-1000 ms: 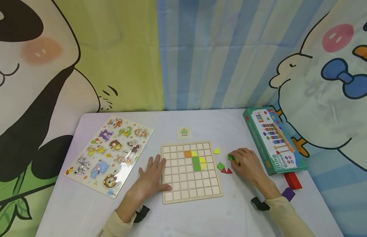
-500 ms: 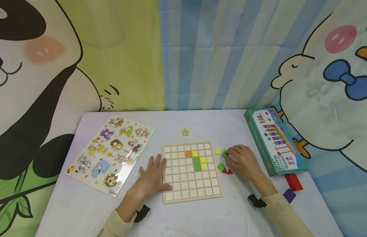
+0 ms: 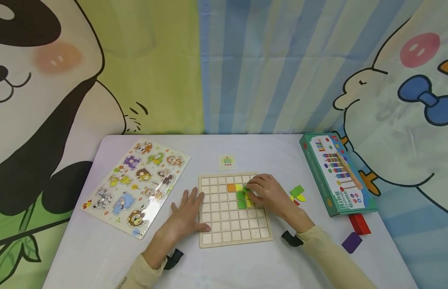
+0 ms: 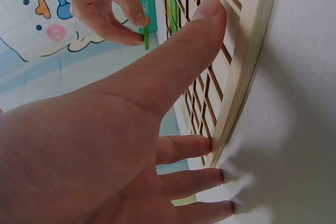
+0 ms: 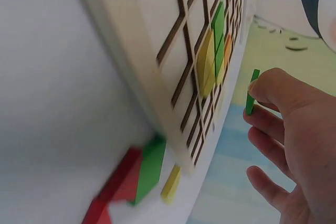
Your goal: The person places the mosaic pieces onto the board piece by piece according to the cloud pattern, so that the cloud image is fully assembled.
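My right hand [image 3: 271, 196] pinches a thin green tile [image 5: 253, 94] between thumb and forefinger, above the upper right of a wooden grid board [image 3: 220, 224]. In the right wrist view, the held tile is apart from the board. An orange tile [image 3: 231, 187], a yellow one [image 3: 239, 187] and green tiles [image 3: 242, 204] sit in the grid. Beside them, yellow rounded tiles [image 5: 206, 65] are partly hidden in the head view. My left hand [image 3: 184, 216], fingers spread, rests at the board's left edge, with its thumb [image 4: 207, 14] on the grid.
Several loose green [image 3: 297, 190], yellow and red tiles lie right of the board. A small pattern card [image 3: 227, 162] lies behind it. An animal puzzle [image 3: 137, 184] is at left. A green box [image 3: 336, 172], red block [image 3: 359, 224] and purple block [image 3: 351, 242] are at right.
My right hand has moved left from beside the board to over the grid, carrying the green tile. Loose tiles at right are now uncovered. The left hand stays in place.
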Motion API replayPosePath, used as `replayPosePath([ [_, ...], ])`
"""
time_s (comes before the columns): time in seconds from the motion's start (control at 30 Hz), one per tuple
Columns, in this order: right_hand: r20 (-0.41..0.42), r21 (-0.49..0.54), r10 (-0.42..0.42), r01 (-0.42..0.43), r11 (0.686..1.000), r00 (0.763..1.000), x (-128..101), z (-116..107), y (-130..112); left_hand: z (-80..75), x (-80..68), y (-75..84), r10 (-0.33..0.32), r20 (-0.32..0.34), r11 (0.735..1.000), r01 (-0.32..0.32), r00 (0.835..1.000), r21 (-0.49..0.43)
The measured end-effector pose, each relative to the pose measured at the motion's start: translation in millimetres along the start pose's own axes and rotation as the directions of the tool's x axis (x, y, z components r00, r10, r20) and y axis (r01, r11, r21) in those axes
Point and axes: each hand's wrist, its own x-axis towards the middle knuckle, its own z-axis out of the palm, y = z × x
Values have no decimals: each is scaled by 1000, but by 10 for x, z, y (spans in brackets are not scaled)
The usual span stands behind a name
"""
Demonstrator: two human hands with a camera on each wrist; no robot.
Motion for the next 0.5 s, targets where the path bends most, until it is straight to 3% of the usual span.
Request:
replayPosePath([
  [0.27,8,-31,-119,119,992,993,146,204,-150,-10,-9,15,0,-8,1000,0,1000,1],
  [0.5,60,-12,-107,108,994,993,140,295,-201,-26,-2,16,0,-5,1000,0,1000,-3],
])
